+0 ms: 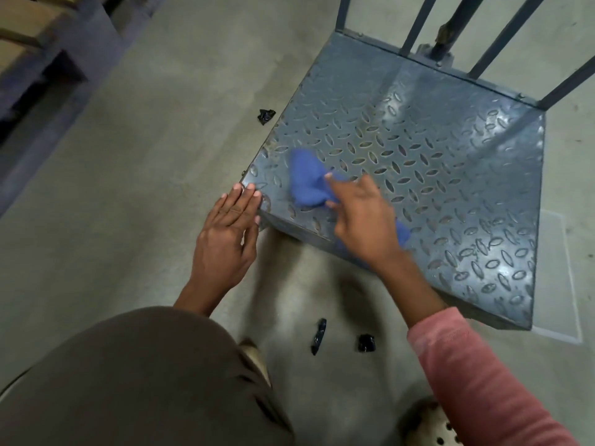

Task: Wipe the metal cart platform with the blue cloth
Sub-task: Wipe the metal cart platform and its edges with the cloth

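Crumpled blue cloth [307,180] on diamond-plate metal cart platform [434,149]

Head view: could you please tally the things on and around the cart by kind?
Metal cart platform: 1
Blue cloth: 1
Black scraps on the floor: 3
Hands, left hand and right hand: 2
Total: 7

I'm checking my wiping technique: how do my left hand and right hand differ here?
The left hand lies flat with straight fingers, its fingertips touching the near corner of the metal cart platform. The right hand grips the bunched blue cloth on top of it. The left hand looks sharp, while the right hand is motion-blurred. Both are at the same corner of the platform.
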The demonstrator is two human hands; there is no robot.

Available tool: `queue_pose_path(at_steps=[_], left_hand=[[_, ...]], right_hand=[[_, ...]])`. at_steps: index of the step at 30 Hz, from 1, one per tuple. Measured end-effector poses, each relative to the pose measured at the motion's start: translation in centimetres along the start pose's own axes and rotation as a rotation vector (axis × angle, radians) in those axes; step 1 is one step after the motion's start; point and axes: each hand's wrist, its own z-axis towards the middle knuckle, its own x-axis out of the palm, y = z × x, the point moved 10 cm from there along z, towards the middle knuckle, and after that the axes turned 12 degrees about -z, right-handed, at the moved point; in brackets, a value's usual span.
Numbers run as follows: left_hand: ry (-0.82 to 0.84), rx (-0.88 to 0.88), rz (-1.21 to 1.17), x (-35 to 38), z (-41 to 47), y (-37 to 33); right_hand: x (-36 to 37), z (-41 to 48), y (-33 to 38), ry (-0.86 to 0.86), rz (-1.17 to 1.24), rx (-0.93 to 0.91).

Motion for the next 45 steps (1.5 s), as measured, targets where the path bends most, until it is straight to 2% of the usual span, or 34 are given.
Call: queue_pose_path(at_steps=[2, 3, 4, 5, 7, 9, 10, 11, 13, 15, 17, 19, 20, 23, 25, 28, 30, 31, 34, 36, 37, 40, 42, 45], left_hand=[[0.011, 0.004, -0.008, 0.0, -0.1, 0.0], [0.019, 0.002, -0.012, 0.1, -0.1, -0.1], [0.029, -0.004, -0.012, 0.0, 0.0, 0.0], [0.039, -0.008, -0.010, 0.0, 0.0, 0.2], [0.036, -0.010, 0.000, -0.1, 0.0, 0.1], [0.017, -0.018, -0.005, -0.2, -0.1, -0.1], [0.008, -0.029, -0.017, -0.1, 0.0, -0.2], [-0.004, -0.039, -0.029, -0.1, 0.0, -0.2], [-0.022, -0.045, -0.031, -0.1, 0.0, -0.2], [-0.014, -0.027, -0.037, -0.2, -0.1, -0.1], [0.005, -0.016, -0.034, -0.1, -0.1, 0.0], [0.011, -0.016, -0.021, -0.1, -0.1, 0.1], [0.011, -0.027, -0.023, 0.0, -0.1, 0.1], [-0.032, -0.071, -0.040, 0.2, -0.6, -0.2], [-0.054, -0.086, -0.060, 0.4, -0.8, -0.4], [-0.025, -0.057, -0.043, 0.9, -1.1, -0.2], [0.005, -0.064, -0.022, 1.2, -1.2, -0.1], [0.004, -0.083, -0.014, 1.2, -1.2, -0.1], [-0.020, -0.110, -0.014, 1.4, -1.3, -0.7], [-0.017, -0.108, -0.015, 1.8, -1.6, -0.9], [-0.016, -0.106, -0.013, 1.9, -1.7, -0.9], [-0.008, -0.121, 0.004, 2.2, -1.9, -0.7], [0.002, -0.135, 0.022, 2.3, -1.9, -0.7], [0.023, -0.131, 0.028, 2.1, -1.9, -0.5]], right_hand=[[0.1, -0.8, 3.2, 0.074, 0.168, -0.206], [-0.3, -0.8, 3.1, 0.080, 0.255, -0.233], [-1.1, -0.4, 2.0, 0.032, 0.320, -0.183], [-2.1, -0.1, -0.2, -0.053, 0.349, -0.062], [-3.2, -0.3, -5.5, -0.214, 0.215, 0.276], [-2.7, -1.4, -7.3, -0.191, -0.016, 0.510], [-2.0, -1.7, -6.0, -0.139, -0.089, 0.499], [-1.2, -1.8, -3.6, -0.091, -0.105, 0.409], [-0.4, -2.3, 2.4, -0.046, -0.014, 0.158], [-0.4, -3.2, 6.0, 0.005, 0.077, 0.071], [-2.1, -3.5, 5.6, -0.055, 0.109, 0.197], [-4.6, -3.9, 2.8, -0.205, 0.091, 0.380], [-4.9, -4.3, 0.7, -0.219, 0.067, 0.473], [-2.4, -5.4, -4.8, -0.079, 0.009, 0.745], [-1.0, -5.2, -3.1, 0.023, -0.034, 0.665], [0.2, -4.4, 3.5, 0.130, 0.080, 0.343], [-1.1, -4.9, 4.1, 0.114, 0.177, 0.323], [-2.2, -5.5, 2.2, 0.056, 0.207, 0.427], [-5.6, -10.3, -7.2, -0.179, 0.150, 0.907], [-5.7, -13.2, -11.1, -0.187, 0.002, 1.066], [-5.0, -13.4, -11.5, -0.140, -0.070, 1.063], [-2.6, -11.2, -7.9, -0.076, -0.138, 0.890], [-1.1, -8.2, -3.5, -0.032, -0.054, 0.746], [0.4, -3.9, 3.2, 0.069, 0.237, 0.464]])
